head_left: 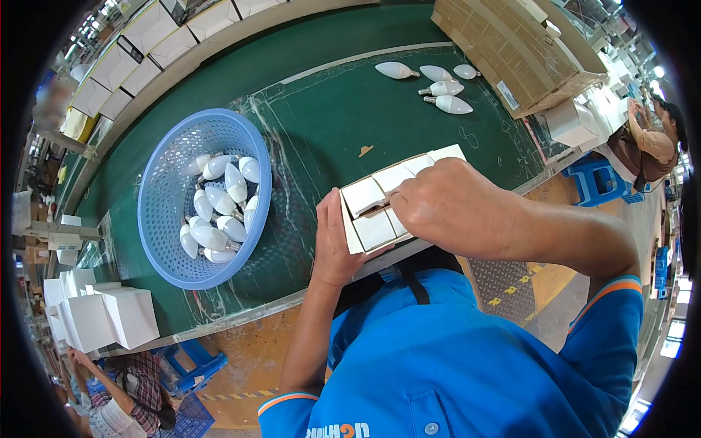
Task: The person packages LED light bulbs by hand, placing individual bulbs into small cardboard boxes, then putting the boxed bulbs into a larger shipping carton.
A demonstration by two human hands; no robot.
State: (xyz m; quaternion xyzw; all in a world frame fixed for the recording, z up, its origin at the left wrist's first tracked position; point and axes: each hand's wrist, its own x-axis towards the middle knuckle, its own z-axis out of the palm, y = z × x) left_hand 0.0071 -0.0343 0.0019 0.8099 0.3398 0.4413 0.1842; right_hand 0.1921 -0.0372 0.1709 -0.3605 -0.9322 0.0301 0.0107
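Observation:
Close to my body, a carton of small white boxes [363, 197] sits at the front edge of the green bench. My left hand [334, 244] is wrapped round the carton's left side and holds it. My right hand [445, 201] lies over the right part of the carton, its fingers pinched on a box flap [371, 206] at the top. The hand hides several of the boxes. Left of the carton stands a blue perforated basket [264, 168] with several white candle-shaped light bulbs [220, 200] in it.
More light bulbs [450, 104] lie on the bench at the back right, beside a large brown cardboard box [511, 55]. White boxes [109, 317] stand at the left end, others [146, 51] along the back. Co-workers sit at both sides, near blue stools [193, 365].

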